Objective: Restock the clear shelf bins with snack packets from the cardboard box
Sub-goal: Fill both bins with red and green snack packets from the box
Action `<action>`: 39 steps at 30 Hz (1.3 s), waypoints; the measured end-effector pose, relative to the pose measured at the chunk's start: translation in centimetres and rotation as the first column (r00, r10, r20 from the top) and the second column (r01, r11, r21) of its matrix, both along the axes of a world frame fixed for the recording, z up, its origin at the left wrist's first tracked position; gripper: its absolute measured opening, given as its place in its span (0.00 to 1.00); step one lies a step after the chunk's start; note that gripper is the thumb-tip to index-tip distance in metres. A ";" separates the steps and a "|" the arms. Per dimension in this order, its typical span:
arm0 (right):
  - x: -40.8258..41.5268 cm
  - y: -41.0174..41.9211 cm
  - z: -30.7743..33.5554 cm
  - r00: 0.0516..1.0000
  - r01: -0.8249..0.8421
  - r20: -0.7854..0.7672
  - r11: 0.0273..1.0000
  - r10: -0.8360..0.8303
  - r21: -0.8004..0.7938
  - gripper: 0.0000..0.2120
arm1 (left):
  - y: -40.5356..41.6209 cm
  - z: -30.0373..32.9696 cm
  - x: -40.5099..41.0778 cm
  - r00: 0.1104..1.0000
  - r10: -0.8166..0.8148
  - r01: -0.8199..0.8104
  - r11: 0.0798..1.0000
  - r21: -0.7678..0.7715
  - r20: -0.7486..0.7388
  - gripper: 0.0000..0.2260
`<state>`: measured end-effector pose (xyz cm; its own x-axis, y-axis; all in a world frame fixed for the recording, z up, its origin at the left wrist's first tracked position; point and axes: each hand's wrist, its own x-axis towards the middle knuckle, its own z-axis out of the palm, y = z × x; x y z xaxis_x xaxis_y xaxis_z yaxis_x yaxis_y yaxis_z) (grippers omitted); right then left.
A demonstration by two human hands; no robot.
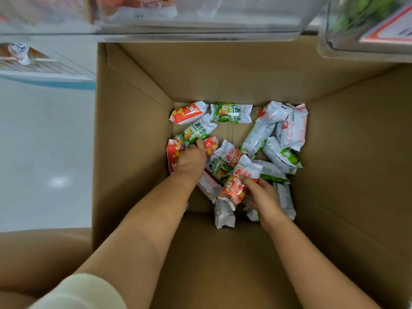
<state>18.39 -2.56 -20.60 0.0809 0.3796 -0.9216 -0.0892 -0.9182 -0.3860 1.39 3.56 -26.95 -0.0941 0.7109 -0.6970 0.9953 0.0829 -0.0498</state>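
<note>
Deep in the brown cardboard box (133,152), left hand (191,159) grips a green foil snack packet (197,131); right hand (260,192) pinches a red foil snack packet (236,181). Light, crinkly, slippery; grab mid-body.

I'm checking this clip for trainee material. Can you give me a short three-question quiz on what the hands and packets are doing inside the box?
1. True or false: both hands are down inside the cardboard box.
2. Which colour of packet does the right hand grip? A) red B) green C) blue
3. Fill in: the left hand grips a ____ packet at the box's left side.

Key
1. True.
2. A: it holds the red packet, tilted up off the pile.
3. Green: its fingers curl over the green packet.
</note>
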 end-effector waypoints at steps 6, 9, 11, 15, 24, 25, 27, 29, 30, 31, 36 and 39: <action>0.4 -0.1 -0.1 0.997 0.074 0.013 0.997 -0.074 0.022 0.17 | -0.9 0.9 -1.0 0.992 0.002 -0.021 0.989 0.145 0.128 0.21; 0.3 0.0 0.6 0.992 0.114 0.038 0.989 -0.118 0.096 0.20 | -1.5 2.6 -0.6 0.879 0.315 -0.390 0.907 0.157 0.358 0.24; 0.1 0.2 1.1 0.990 0.114 0.068 0.983 -0.125 0.147 0.25 | -2.1 3.9 0.0 0.679 0.514 -0.646 0.757 0.094 0.524 0.25; 0.0 0.4 2.9 0.991 0.080 0.079 0.962 -0.103 0.260 0.30 | -3.9 7.0 1.1 0.373 0.638 -0.837 0.544 -0.052 0.674 0.20; 0.2 -0.5 10.1 0.990 0.090 0.052 0.883 -0.128 0.461 0.25 | -6.2 15.2 1.8 0.231 0.518 -0.868 0.491 -0.066 0.824 0.14; 0.3 -0.5 11.1 0.989 0.120 0.016 0.871 -0.145 0.475 0.24 | -6.4 16.4 1.8 0.206 0.498 -0.870 0.487 -0.075 0.842 0.13; 0.4 -0.6 13.0 0.985 0.157 -0.013 0.853 -0.173 0.497 0.25 | -6.7 18.5 1.8 0.135 0.446 -0.864 0.489 -0.115 0.885 0.11; 0.9 -0.9 14.8 0.984 0.168 -0.035 0.834 -0.176 0.525 0.20 | -7.2 20.4 1.7 0.104 0.408 -0.855 0.502 -0.128 0.907 0.11; 1.2 -1.1 15.7 0.982 0.183 -0.065 0.822 -0.177 0.539 0.13 | -7.6 21.2 1.6 0.095 0.401 -0.852 0.505 -0.134 0.911 0.11; 1.4 -1.4 16.5 0.978 0.207 -0.109 0.809 -0.176 0.550 0.10 | -8.1 21.9 1.5 0.062 0.403 -0.850 0.501 -0.163 0.913 0.09; 1.6 -3.9 19.2 0.945 0.299 -0.279 0.804 -0.173 0.514 0.12 | -10.6 24.1 1.4 -0.173 0.502 -0.728 0.514 -0.453 0.847 0.11; 1.4 -5.1 20.2 0.938 0.276 -0.326 0.823 -0.117 0.497 0.08 | -11.2 25.0 1.1 -0.240 0.519 -0.622 0.567 -0.540 0.821 0.21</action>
